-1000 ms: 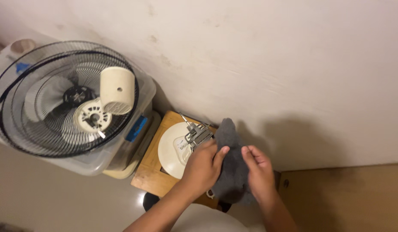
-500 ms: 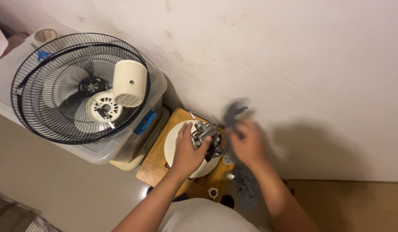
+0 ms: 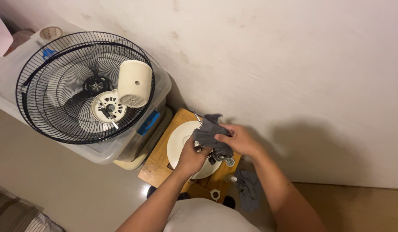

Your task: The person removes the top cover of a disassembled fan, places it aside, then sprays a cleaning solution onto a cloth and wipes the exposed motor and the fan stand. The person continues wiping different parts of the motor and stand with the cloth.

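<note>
Head view: right hand (image 3: 240, 141) pinches grey cloth (image 3: 209, 134) over metal fan motor (image 3: 212, 154); left hand (image 3: 191, 155) grips motor. Cloth may snag, tipping round cream base (image 3: 177, 144) off wooden desk (image 3: 156, 169).

right hand (image 3: 238, 141) brought grey cloth (image 3: 210, 134) down from wall onto motor, now covered

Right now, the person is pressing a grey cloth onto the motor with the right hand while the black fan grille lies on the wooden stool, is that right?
Not quite. The fan grille lies on the clear plastic bin, not on the wooden stool. The rest holds: the head view shows the right hand pressing the grey cloth onto the motor.
</note>
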